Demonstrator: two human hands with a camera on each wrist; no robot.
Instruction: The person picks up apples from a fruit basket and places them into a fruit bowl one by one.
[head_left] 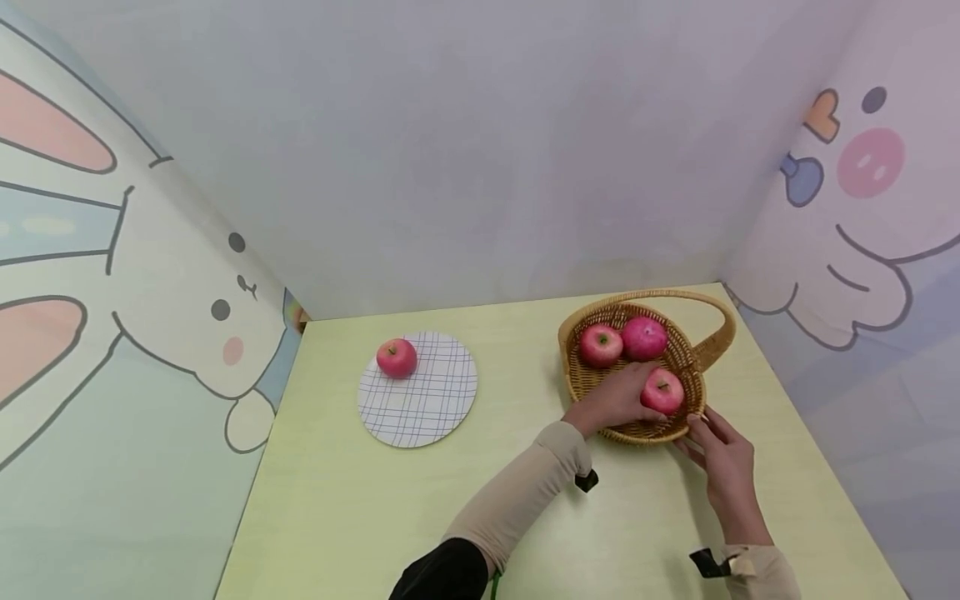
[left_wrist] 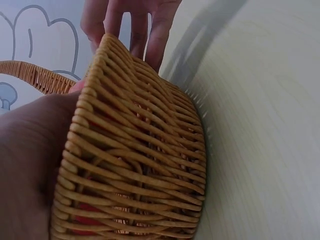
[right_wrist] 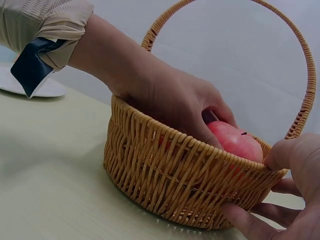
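Note:
A wicker basket (head_left: 693, 367) with an arched handle stands at the right of the table. My left hand (head_left: 618, 396) reaches over its near rim and grips a pinkish-red apple (head_left: 663, 390), thumb and fingers around its side. In the right wrist view this apple (right_wrist: 236, 141) shows just above the rim, next to the left hand (right_wrist: 172, 100). My right hand (head_left: 727, 462) holds the basket's near right edge, the thumb at the rim and the fingers against the outer wall (right_wrist: 200, 185). Another red apple (head_left: 600, 345) and a round magenta fruit (head_left: 645, 338) lie at the basket's far side.
A round white plate (head_left: 431, 408) with a blue grid pattern lies on the left of the pale yellow-green table (head_left: 322, 500). One red apple (head_left: 397, 358) sits on its upper left part. Walls with cartoon animals (head_left: 172, 292) rise around the table's back and sides.

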